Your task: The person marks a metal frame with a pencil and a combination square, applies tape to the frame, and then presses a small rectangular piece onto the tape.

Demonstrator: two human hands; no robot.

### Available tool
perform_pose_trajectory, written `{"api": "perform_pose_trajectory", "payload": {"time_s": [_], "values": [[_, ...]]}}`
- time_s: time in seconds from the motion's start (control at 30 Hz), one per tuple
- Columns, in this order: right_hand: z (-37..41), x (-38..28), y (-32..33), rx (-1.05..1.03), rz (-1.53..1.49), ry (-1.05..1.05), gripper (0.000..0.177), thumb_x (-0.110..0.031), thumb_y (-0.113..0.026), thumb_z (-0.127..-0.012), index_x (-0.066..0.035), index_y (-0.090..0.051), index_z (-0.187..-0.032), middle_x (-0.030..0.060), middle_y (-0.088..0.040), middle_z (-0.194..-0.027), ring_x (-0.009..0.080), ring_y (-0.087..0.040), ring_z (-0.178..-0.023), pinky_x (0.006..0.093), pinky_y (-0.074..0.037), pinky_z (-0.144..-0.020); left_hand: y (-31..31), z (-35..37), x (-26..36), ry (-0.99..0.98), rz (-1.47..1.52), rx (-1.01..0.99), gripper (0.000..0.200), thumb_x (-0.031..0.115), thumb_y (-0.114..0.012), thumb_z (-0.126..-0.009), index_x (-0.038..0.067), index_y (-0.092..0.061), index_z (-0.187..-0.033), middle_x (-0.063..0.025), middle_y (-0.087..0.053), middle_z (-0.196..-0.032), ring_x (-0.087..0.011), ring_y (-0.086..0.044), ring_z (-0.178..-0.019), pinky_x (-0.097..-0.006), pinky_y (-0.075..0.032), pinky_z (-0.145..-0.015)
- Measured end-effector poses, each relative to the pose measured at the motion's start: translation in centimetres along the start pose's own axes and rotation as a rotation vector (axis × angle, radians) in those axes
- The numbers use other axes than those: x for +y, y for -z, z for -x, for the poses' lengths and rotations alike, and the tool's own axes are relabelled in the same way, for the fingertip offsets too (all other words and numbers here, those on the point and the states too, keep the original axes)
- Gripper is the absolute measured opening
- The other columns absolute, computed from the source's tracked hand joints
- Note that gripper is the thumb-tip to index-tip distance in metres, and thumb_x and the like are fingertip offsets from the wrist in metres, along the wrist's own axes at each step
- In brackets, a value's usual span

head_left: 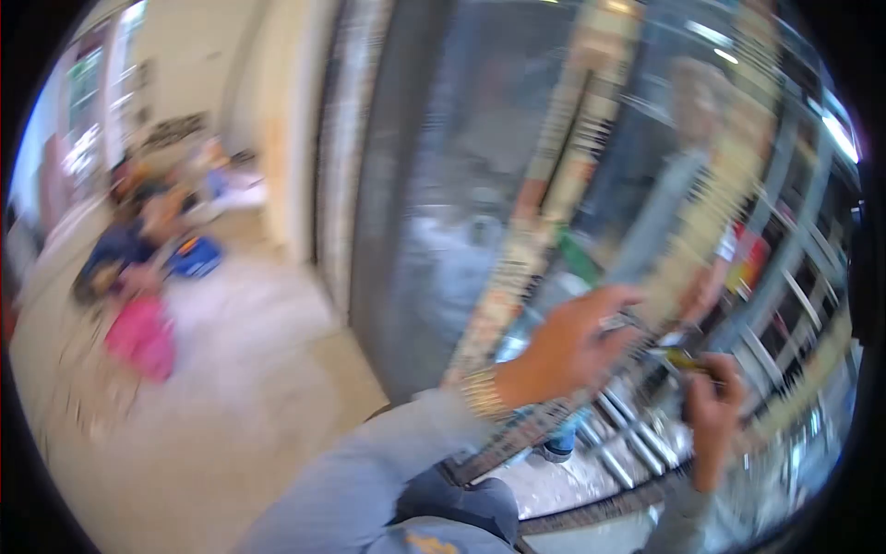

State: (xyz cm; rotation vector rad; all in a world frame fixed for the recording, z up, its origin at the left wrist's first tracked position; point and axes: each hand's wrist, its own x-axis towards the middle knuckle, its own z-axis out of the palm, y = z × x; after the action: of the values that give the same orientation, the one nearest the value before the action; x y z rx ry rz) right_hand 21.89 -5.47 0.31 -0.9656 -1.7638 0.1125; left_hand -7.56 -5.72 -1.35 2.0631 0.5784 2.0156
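My left hand (577, 343), with a gold-coloured band at the wrist, reaches to a frame member (503, 300) covered in printed protective film. Its fingers are closed at a small silver metal piece (616, 320) against the frame. Lower and to the right, my right hand (715, 397) is curled round a slim tool with a yellow-green part (681, 358), which points toward the left hand. Blur hides the tool's exact kind and whether its tip touches the frame. Glass panes (461, 185) fill the spaces between the film-covered members.
Metal ladder-like framing (784, 277) stands at the right. A person's figure (692, 138) shows in the glass, reflected or behind it. On the pale floor (249, 369) at left lie a pink bag (140, 337), a blue item (195, 257) and a blurred pile of belongings.
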Motion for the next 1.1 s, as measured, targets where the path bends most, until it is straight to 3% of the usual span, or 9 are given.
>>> {"api": "perform_pose_trajectory", "payload": {"time_s": [0.03, 0.13, 0.27, 0.4, 0.53, 0.8, 0.93, 1.0, 1.1], "values": [[-2.7, 1.7, 1.0, 0.073, 0.055, 0.156, 0.018, -0.005, -0.064, -0.098, -0.004, -0.064, -0.116, -0.0006, -0.063, -0.098, 0.0054, -0.053, -0.080, 0.0232, -0.045, -0.068, -0.4, -1.6, -0.6, -0.079, -0.064, 0.052, 0.049, 0.008, -0.071, -0.096, 0.005, -0.056, -0.143, -0.0198, -0.066, -0.136, -0.0368, -0.067, -0.123, -0.0423, -0.053, -0.102], [-8.0, 5.2, 6.6, 0.118, 0.014, 0.260, 0.022, -0.010, -0.062, -0.106, -0.001, -0.065, -0.126, 0.0037, -0.065, -0.120, 0.0108, -0.059, -0.100, 0.0251, -0.047, -0.093, -3.1, -6.8, -2.9, -0.499, -0.387, 0.166, 0.070, 0.010, -0.069, -0.091, -0.004, -0.038, -0.153, -0.0302, -0.047, -0.152, -0.0468, -0.045, -0.144, -0.0500, -0.036, -0.121], [-9.6, 4.4, 8.8, 0.327, -0.061, 0.138, 0.041, -0.013, -0.062, -0.107, 0.004, -0.057, -0.144, 0.0080, -0.066, -0.134, 0.0167, -0.062, -0.122, 0.0289, -0.045, -0.110, -5.1, -10.5, -3.8, -0.561, -0.463, 0.019, 0.078, 0.014, -0.071, -0.088, -0.010, -0.034, -0.152, -0.0344, -0.040, -0.155, -0.0500, -0.039, -0.147, -0.0504, -0.028, -0.126], [-6.5, 0.4, 8.2, 0.384, -0.237, 0.103, 0.043, -0.018, -0.063, -0.107, 0.003, -0.057, -0.144, 0.0116, -0.071, -0.124, 0.0171, -0.069, -0.113, 0.0292, -0.050, -0.103, -6.3, -16.2, -4.6, -0.713, -0.421, 0.148, 0.081, 0.022, -0.073, -0.090, -0.008, -0.033, -0.154, -0.0333, -0.046, -0.150, -0.0511, -0.046, -0.138, -0.0521, -0.035, -0.119], [-5.0, -6.0, 4.6, 0.293, -0.519, 0.041, 0.007, -0.013, -0.060, -0.106, -0.007, -0.062, -0.109, 0.0068, -0.074, -0.096, 0.0064, -0.063, -0.070, 0.0216, -0.052, -0.059, -5.8, -21.0, -2.4, -0.789, -0.546, 0.116, 0.087, 0.020, -0.074, -0.090, -0.006, -0.026, -0.157, -0.0331, -0.053, -0.146, -0.0487, -0.055, -0.132, -0.0601, -0.034, -0.117], [-0.7, -0.7, 0.3, 0.306, -0.920, -0.338, 0.016, -0.017, -0.053, -0.105, -0.007, -0.060, -0.116, 0.0113, -0.072, -0.100, 0.0137, -0.068, -0.078, 0.0293, -0.058, -0.058, -4.8, -14.0, -3.9, -0.623, -0.717, -0.019, 0.080, 0.025, -0.071, -0.092, 0.000, -0.032, -0.157, -0.0223, -0.039, -0.164, -0.0447, -0.031, -0.154, -0.0610, -0.021, -0.125], [0.8, 7.2, -4.9, 0.416, -1.133, -0.777, 0.024, -0.030, -0.062, -0.100, -0.010, -0.060, -0.113, 0.0092, -0.071, -0.092, 0.0193, -0.068, -0.075, 0.0401, -0.056, -0.058, -4.9, -19.0, -4.2, -0.628, -0.783, 0.034, 0.058, 0.030, -0.067, -0.100, 0.004, -0.050, -0.150, -0.0265, -0.060, -0.144, -0.0394, -0.056, -0.137, -0.0414, -0.045, -0.112], [2.5, 11.7, -7.6, 0.407, -1.310, -0.958, 0.032, -0.038, -0.068, -0.094, -0.012, -0.060, -0.110, 0.0091, -0.071, -0.089, 0.0213, -0.068, -0.073, 0.0428, -0.056, -0.058, -6.9, -21.4, -3.7, -1.014, -0.521, 0.184, 0.056, 0.024, -0.059, -0.105, 0.008, -0.044, -0.157, -0.0207, -0.061, -0.143, -0.0352, -0.061, -0.130, -0.0458, -0.042, -0.115], [5.2, 17.1, -11.9, 0.190, -1.078, -1.105, 0.048, -0.041, -0.075, -0.087, -0.009, -0.057, -0.117, 0.0110, -0.072, -0.093, 0.0235, -0.068, -0.074, 0.0446, -0.056, -0.057, -9.0, -19.0, -0.5, -0.685, -0.603, 0.123, 0.053, 0.023, -0.060, -0.103, 0.001, -0.048, -0.149, -0.0194, -0.065, -0.130, -0.0313, -0.064, -0.119, -0.0422, -0.048, -0.105]]}}
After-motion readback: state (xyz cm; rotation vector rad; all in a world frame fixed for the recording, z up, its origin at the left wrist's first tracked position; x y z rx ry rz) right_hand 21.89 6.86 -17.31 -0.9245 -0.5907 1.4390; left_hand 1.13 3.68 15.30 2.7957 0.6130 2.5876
